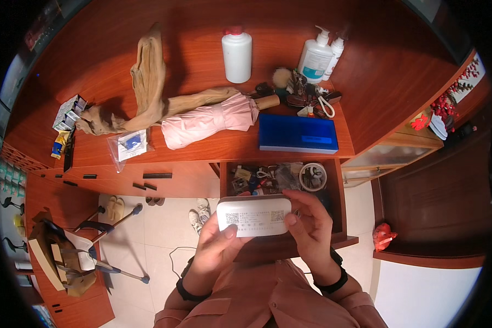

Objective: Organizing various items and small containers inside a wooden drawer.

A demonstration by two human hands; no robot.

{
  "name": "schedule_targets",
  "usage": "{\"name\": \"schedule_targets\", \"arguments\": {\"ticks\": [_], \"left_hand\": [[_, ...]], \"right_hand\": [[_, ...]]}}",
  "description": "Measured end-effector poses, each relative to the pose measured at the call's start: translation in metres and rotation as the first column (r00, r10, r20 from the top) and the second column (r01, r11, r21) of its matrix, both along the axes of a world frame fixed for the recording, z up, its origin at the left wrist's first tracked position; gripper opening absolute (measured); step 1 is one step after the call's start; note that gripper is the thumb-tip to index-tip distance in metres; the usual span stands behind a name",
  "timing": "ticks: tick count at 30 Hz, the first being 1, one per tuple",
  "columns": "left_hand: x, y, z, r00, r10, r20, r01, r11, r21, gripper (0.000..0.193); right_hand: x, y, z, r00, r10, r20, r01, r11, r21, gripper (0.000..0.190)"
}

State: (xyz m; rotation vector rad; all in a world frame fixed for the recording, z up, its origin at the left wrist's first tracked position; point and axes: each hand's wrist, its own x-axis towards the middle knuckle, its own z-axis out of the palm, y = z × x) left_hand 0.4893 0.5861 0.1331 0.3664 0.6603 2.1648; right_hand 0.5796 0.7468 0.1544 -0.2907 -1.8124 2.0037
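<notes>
A flat white device or case with rounded corners (254, 229), printed with small text and codes, is held level between both hands. My left hand (221, 246) grips its left end, thumb on the printed face. My right hand (309, 225) pinches its right end. Both wrists wear black bands. Beneath the hands, a wooden drawer (339, 197) stands pulled out, holding cables, plastic bags and a round white roll or ring (313, 177). On the counter above it lie a blue box (297, 132) and a folded pink umbrella (211, 119).
The wooden counter (147, 158) also bears driftwood (149, 78), a white bottle with a red cap (237, 57), pump bottles (316, 57), keys (305, 92) and a small plastic bag (129, 145). A folding frame chair (88, 246) with bags stands at left; a dark door (438, 197) is at right.
</notes>
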Motion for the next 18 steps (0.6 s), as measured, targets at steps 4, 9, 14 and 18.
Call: {"name": "schedule_targets", "arguments": {"ticks": [4, 9, 14, 18], "left_hand": [[-0.0011, -0.0005, -0.0010, 1.000, 0.006, -0.016, -0.006, 1.000, -0.015, 0.056], [-0.0024, 0.0022, -0.0024, 1.000, 0.003, -0.015, -0.003, 1.000, 0.005, 0.055], [-0.0033, 0.0022, -0.0030, 1.000, 0.004, -0.017, -0.004, 1.000, 0.017, 0.053], [-0.0031, 0.0018, -0.0018, 1.000, 0.007, -0.018, -0.007, 1.000, 0.009, 0.053]], "right_hand": [[-0.0006, -0.0002, -0.0008, 1.000, 0.001, 0.011, -0.001, 1.000, -0.030, 0.037], [-0.0012, 0.0022, -0.0024, 1.000, -0.004, 0.030, 0.004, 1.000, -0.001, 0.037], [-0.0028, 0.0031, -0.0012, 1.000, 0.017, 0.021, -0.017, 1.000, 0.017, 0.036], [-0.0029, 0.0027, -0.0014, 1.000, 0.017, 0.024, -0.017, 1.000, 0.012, 0.036]]}}
